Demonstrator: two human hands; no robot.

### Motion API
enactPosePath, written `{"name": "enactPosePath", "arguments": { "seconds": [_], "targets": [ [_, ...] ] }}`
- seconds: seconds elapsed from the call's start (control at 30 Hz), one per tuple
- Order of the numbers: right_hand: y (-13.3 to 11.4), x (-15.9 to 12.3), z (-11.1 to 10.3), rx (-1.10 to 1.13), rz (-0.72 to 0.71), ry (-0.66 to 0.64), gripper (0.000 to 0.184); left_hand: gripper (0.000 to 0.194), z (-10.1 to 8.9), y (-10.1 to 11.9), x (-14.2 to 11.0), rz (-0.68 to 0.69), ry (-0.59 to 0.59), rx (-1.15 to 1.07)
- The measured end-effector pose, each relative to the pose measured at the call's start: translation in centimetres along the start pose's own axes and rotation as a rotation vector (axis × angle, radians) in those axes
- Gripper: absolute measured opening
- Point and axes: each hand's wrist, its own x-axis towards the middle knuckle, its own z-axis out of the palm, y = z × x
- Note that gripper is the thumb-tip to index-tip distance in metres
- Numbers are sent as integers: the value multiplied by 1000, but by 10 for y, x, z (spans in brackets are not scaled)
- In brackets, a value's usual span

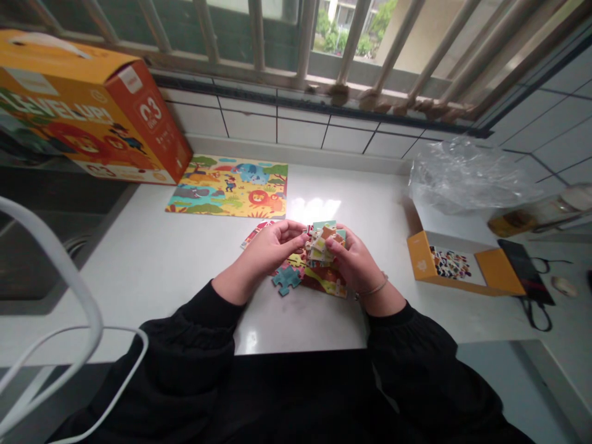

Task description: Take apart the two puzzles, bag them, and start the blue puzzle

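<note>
In the middle of the head view, my right hand (355, 258) is closed around a loose stack of jigsaw puzzle pieces (326, 242), its thumb on top. My left hand (283, 242) meets the stack from the left, thumb and fingers pinched at its edge on a piece. Beneath both hands lie joined puzzle pieces (324, 280) in yellow, red and brown, partly hidden. A teal puzzle piece (287, 279) rests at their lower left. Behind my left hand, a red and white printed piece (254, 233) shows in part.
A colourful animal picture sheet (231, 188) lies behind my hands, beside an orange puzzle box (92, 111). To the right stands an open orange box (462, 268) with small pieces inside, near clear plastic wrap (467, 179) and a bottle (541, 213). A sink (60, 246) borders the left.
</note>
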Motion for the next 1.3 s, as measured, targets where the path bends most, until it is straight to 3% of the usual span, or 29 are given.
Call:
{"name": "enactPosePath", "arguments": {
  "seconds": [0.13,0.33,0.43,0.67,0.9,1.03,1.17,1.3],
  "targets": [
    [-9,0,7,151,-23,44,56,59,1,-7,3,47,-24,56],
    [-10,2,10,162,-9,89,58,34,6,-13,1,-12,-175,205],
    [-11,2,11,174,-8,79,60,29,5,-10,-1,21,-141,337],
    [-11,2,13,156,-7,97,61,26,2,2,-2,237,-63,784],
    [-9,3,9,159,-4,94,58,17,0,2,-3,322,-91,923],
    [-4,4,3,150,69,136,52,13,-1,-1,-2,414,-87,962],
    [7,8,5,51,13,256,49,9,6,-4,-1,308,-64,899],
    [15,11,6,-80,-79,261,45,10,11,-5,0,217,26,863]
  ]
}}
